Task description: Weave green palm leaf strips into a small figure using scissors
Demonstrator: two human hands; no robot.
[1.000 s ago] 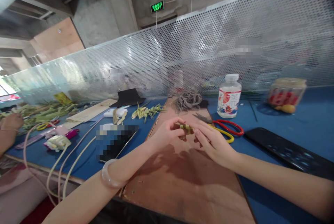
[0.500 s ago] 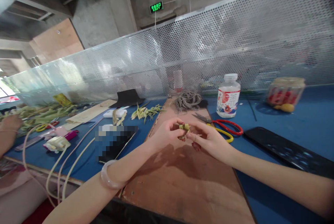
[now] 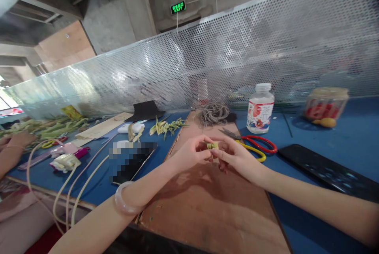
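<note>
My left hand (image 3: pixel 194 150) and my right hand (image 3: pixel 233 155) meet over a brown wooden board (image 3: pixel 216 206). Between their fingertips is a small pale green folded strip (image 3: pixel 212 145), perhaps a piece of dried husk; both hands pinch it. Fingers cover much of it. Just beyond my right hand lie scissors (image 3: pixel 256 143) with one red and one yellow handle loop, their blades pointing left. A tangled bundle of grey cord (image 3: pixel 213 114) rests on the far end of the board.
A bottle (image 3: pixel 260 110) and a jar (image 3: pixel 327 106) stand at right, near a black phone-like slab (image 3: pixel 322 167). Left are another phone (image 3: pixel 134 163), cables, husk pieces (image 3: pixel 167 126) and a co-worker's hands (image 3: pixel 19 143). A perforated metal screen (image 3: pixel 183 60) runs behind.
My fingers have shifted slightly around the green strip, which is turned a little differently. At far left the co-worker's hand has moved right, and a second hand shows beside it.
</note>
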